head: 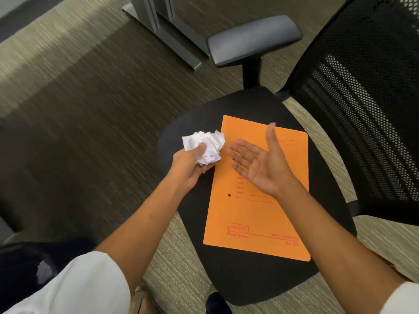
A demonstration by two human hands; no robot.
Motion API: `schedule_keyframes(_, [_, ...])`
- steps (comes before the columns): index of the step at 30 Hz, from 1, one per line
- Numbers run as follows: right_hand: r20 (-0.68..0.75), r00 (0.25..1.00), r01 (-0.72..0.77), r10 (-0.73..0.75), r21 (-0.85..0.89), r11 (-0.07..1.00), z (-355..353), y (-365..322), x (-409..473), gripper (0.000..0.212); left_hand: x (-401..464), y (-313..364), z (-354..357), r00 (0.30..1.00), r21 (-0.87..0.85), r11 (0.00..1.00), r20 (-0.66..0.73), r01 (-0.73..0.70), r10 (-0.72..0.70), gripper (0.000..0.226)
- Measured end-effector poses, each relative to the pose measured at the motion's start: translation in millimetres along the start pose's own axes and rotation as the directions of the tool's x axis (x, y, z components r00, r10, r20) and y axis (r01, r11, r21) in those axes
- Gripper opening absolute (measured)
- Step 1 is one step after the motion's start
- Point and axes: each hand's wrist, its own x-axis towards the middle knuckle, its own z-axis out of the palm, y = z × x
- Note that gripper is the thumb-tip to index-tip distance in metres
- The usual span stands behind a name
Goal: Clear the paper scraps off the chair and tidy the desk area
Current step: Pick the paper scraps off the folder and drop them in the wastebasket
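Holding a crumpled wad of paper scraps [205,147], the left hand [189,167] has its grip pinched around the wad, above the chair [256,279] seat's 10 o'clock edge. The right hand [260,167] hovers palm-up, grip spread and empty, over the orange folder [254,223]. That folder lies flat and closed at seat centre; contents cannot be seen. An armrest [254,39] sits at 12 o'clock, mesh back [367,109] at 2 o'clock.

An office: a black mesh-backed swivel chair [353,105] with a padded armrest [254,39] stands on low-pile striped carpet [79,98], a grey metal desk leg [158,26] rises behind it, and an orange filing folder [256,223] printed in red lies on the seat.
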Motion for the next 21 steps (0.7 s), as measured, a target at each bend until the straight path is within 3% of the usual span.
schedule_keyframes(3, [0.179,0.983,-0.089,0.044,0.257,0.962,-8.3,6.4,0.2,0.110,-0.8,14.2,-28.2,0.998,-0.076,0.996,-0.050,-0.045,0.041,0.019])
schedule_keyframes(7, [0.213,0.976,-0.104,0.045,0.273,0.956,-6.6,17.9,2.1,0.106,-6.3,24.8,-64.0,0.993,-0.068,0.995,-0.107,-0.067,0.060,0.020])
schedule_keyframes(9, [0.078,0.996,-0.054,0.044,0.133,0.990,2.6,21.2,5.4,0.091,-8.1,27.5,-76.2,0.989,-0.071,0.995,-0.135,-0.073,0.063,0.019])
schedule_keyframes(11, [-0.163,0.984,0.023,-0.070,-0.273,0.962,15.6,30.0,11.9,0.057,-9.2,29.7,-86.3,0.985,-0.075,0.994,-0.162,-0.079,0.066,0.017])
schedule_keyframes(13, [-0.231,0.912,0.071,-0.339,-0.724,0.686,24.8,44.1,19.9,0.022,-10.9,29.9,-94.1,0.983,-0.071,0.995,-0.171,-0.076,0.063,0.015])
schedule_keyframes(15, [-0.069,0.865,0.119,-0.497,-0.934,0.337,29.7,60.1,25.3,0.020,-13.5,28.0,-100.7,0.982,-0.067,0.995,-0.177,-0.072,0.060,0.015])
schedule_keyframes(18, [0.098,0.836,0.122,-0.541,-0.993,0.009,33.9,79.5,28.4,0.029,-18.4,25.6,-110.6,0.979,-0.063,0.996,-0.196,-0.064,0.050,0.015])
schedule_keyframes(21, [0.131,0.818,0.065,-0.560,-0.989,-0.135,34.3,91.5,32.0,0.035,-22.0,26.1,-119.0,0.978,-0.061,0.996,-0.201,-0.062,0.049,0.014])
